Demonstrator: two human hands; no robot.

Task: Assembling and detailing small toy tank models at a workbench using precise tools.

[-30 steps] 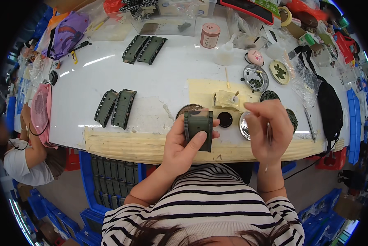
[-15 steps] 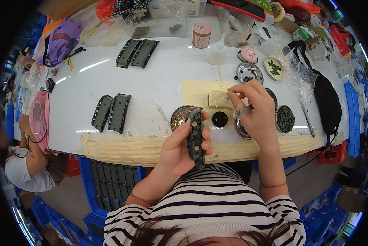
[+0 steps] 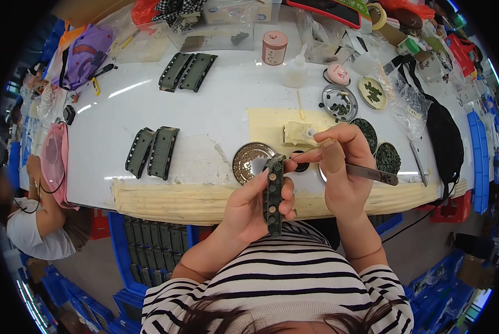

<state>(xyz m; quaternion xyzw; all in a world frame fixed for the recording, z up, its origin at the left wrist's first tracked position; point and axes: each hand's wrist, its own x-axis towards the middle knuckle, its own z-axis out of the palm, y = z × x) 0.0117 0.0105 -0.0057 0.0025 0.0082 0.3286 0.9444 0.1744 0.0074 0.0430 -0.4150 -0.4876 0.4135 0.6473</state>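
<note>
My left hand (image 3: pixel 248 207) grips a dark green toy tank hull side (image 3: pixel 274 203), held upright with a row of round wheels facing me. Two of its wheels show pale tan centres. My right hand (image 3: pixel 347 167) is closed, with metal tweezers (image 3: pixel 372 173) lying across the palm and their blunt end sticking out to the right. Its fingertips come close to the upper end of the hull piece; whether they pinch something thin as well, I cannot make out. Just beyond is a tape-covered yellow block (image 3: pixel 298 134) with a small white opening. A dark round cup (image 3: pixel 299 161) is partly hidden by my fingers.
Behind my left hand stands a round dish of small brownish parts (image 3: pixel 244 161). Dishes of green parts (image 3: pixel 387 158) stand at right, near a metal tool (image 3: pixel 418 161). Pairs of green hull pieces (image 3: pixel 163 153) lie at left. A squeeze bottle (image 3: pixel 295 72) stands behind.
My right hand has come down and left from the yellow block to the hull piece's upper end, and the tweezers have swung to point right. My left hand has shifted slightly right.
</note>
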